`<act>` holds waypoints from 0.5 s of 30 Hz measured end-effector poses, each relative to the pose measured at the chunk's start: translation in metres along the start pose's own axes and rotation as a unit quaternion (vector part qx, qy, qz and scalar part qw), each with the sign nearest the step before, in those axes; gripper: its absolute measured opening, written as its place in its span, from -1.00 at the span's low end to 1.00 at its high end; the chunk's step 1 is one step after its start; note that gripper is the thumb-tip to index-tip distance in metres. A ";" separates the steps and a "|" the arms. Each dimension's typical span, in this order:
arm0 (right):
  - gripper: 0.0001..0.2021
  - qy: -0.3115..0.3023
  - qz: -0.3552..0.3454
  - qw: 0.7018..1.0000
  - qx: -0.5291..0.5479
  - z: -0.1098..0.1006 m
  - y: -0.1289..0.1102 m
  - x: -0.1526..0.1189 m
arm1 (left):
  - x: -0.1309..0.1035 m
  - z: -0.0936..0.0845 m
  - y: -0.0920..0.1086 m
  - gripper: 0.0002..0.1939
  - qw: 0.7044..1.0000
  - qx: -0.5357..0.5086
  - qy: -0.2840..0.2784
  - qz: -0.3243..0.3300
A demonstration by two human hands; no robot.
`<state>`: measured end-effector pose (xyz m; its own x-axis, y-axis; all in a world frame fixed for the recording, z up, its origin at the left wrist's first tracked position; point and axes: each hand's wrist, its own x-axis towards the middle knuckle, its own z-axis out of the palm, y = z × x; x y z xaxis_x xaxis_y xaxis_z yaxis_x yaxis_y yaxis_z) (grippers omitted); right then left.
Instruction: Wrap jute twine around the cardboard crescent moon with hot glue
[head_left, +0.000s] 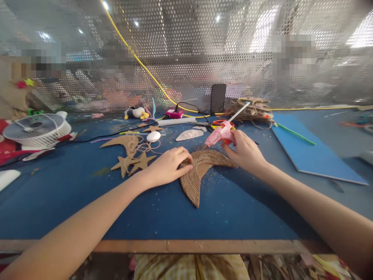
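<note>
- Nearest the camera, reaching in from the lower corners with left forearm (87, 217) and right forearm (317, 202), both bare, above yellow checked cloth (169, 268) at the bottom edge.
- With the left hand (167, 165), touching the upper left part of the twine-covered crescent (189, 182); fingers bent, leaving a narrow gap to the thumb.
- With the right hand (247, 151), holding the pink glue gun (218, 134), fingers closed around the handle; nozzle tilted down and left near the crescent's upper edge, white glue stick (239, 113) jutting up and right from the back.
- Between the hands, lying on the blue bench (157, 217): the same crescent, one tip towards the front and one to the right, lined with rows of brown twine except for a plain patch along the inner curve.
- Left of it: bare cardboard crescent (116, 140), cardboard stars (142, 162), loose twine in loops, white oval object (153, 136).
- Beyond it: flat whitish piece (189, 135), contents too small to tell.
- To the right: blue board (314, 157) with green stick (296, 134) across it.
- Along the back: plush toy (136, 112), bright pink box (174, 113), dark phone (218, 99) standing upright, brown twine bundle (250, 109).
- Behind these: perforated screen (186, 46), yellow cable (151, 76) draped before it.
- Far left: white fan (37, 130), tilted back.
</note>
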<state>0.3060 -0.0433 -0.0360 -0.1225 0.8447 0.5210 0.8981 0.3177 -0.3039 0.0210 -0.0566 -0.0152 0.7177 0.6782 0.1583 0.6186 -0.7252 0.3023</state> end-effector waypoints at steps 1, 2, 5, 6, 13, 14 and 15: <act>-0.65 0.003 -0.008 1.000 -0.006 0.001 0.001 0.000 | 0.000 0.003 -0.001 -0.81 1.000 0.008 0.015 0.010; -0.65 0.003 -0.013 1.000 -0.010 0.001 0.001 -0.001 | 0.000 0.006 -0.001 -0.82 0.999 0.019 0.030 0.018; -0.66 -0.007 -0.018 1.000 -0.016 0.001 0.000 -0.002 | 0.001 0.014 0.000 -0.83 0.996 0.063 0.065 0.024; -0.67 -0.009 -0.019 1.000 -0.018 0.000 0.000 -0.003 | 0.002 0.016 0.002 -0.83 0.994 0.077 0.072 0.025; -0.69 -0.022 -0.034 0.999 -0.035 -0.001 0.000 -0.005 | -0.002 0.015 0.004 -0.81 0.990 0.103 0.072 0.071; -0.69 -0.021 -0.035 0.999 -0.035 -0.001 0.000 -0.005 | -0.003 0.014 0.004 -0.79 0.989 0.108 0.067 0.079; -0.69 -0.021 -0.035 0.999 -0.035 -0.001 0.001 -0.005 | -0.003 0.013 0.003 -0.77 0.988 0.114 0.062 0.084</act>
<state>0.3075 -0.0474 -0.0379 -0.2030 0.8387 0.5053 0.9137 0.3478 -0.2101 0.0248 -0.0625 -0.0272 0.7808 0.5444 0.3067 0.5597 -0.8275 0.0440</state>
